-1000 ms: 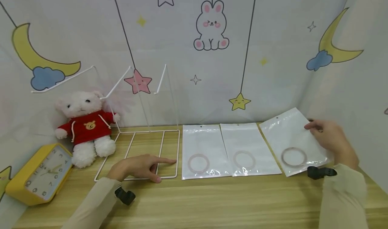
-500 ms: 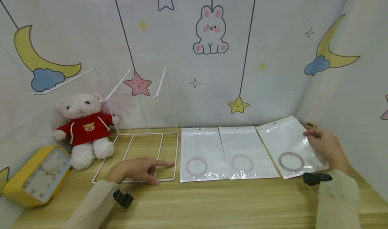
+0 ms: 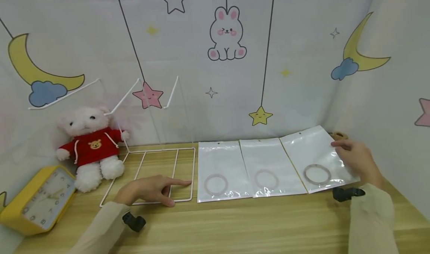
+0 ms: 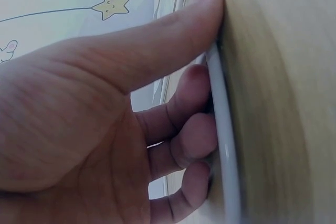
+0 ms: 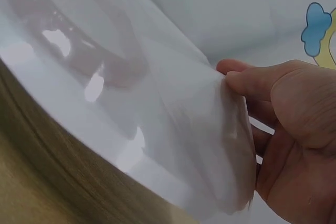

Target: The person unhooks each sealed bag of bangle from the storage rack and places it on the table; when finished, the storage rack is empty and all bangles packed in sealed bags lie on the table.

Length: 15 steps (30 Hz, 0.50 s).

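Observation:
Three white plastic zip bags lie side by side on the table. Through the left bag (image 3: 220,160) and the middle bag (image 3: 268,157), a pale pinkish ring shows. The right bag (image 3: 309,149) holds a darker pinkish-grey bangle (image 3: 317,174). My right hand (image 3: 359,158) pinches this bag's right edge between thumb and fingers; in the right wrist view the bag (image 5: 178,93) bends at the grip. My left hand (image 3: 152,189) rests at the white wire rack (image 3: 193,164), index finger straight. In the left wrist view its thumb touches the front rail (image 4: 226,145), other fingers loosely bent.
At the left, a plush bear (image 3: 94,145) in a red hoodie sits behind a yellow alarm clock (image 3: 40,201). The rack's white upper arms (image 3: 122,97) rise before the printed curtain (image 3: 295,104). A small brown object (image 3: 338,135) lies behind my right hand.
My right hand has brought the right bag leftward and lower, its left edge now against the middle bag. The left hand keeps its place on the rack. The head view has shifted slightly.

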Tool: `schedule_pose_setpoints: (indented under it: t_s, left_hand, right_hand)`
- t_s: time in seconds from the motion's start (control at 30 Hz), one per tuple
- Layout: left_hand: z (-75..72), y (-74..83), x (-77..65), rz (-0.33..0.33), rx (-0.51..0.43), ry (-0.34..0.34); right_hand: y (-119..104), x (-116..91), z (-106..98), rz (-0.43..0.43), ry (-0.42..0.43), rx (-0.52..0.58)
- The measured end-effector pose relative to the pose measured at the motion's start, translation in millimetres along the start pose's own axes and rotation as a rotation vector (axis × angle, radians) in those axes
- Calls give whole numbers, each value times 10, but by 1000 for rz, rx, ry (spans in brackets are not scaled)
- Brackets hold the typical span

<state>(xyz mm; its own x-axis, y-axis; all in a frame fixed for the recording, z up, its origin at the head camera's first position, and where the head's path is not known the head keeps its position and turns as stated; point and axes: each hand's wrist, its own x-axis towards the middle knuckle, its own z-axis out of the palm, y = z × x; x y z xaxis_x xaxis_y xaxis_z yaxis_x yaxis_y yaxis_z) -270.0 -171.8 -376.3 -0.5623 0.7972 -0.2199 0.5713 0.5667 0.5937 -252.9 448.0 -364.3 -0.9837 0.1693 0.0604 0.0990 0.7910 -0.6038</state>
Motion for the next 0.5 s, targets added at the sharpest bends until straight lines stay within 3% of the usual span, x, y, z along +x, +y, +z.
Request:
schedule_pose_setpoints:
  t_s: [0.37,0.5]
  left_hand:
    - [7,-14,-31,38,-13,15]
    - [-3,-5,-17,21,1,6]
  right_hand:
    - [36,55,-18,-36,-61,-30]
    - [117,82,27,13,-97,22]
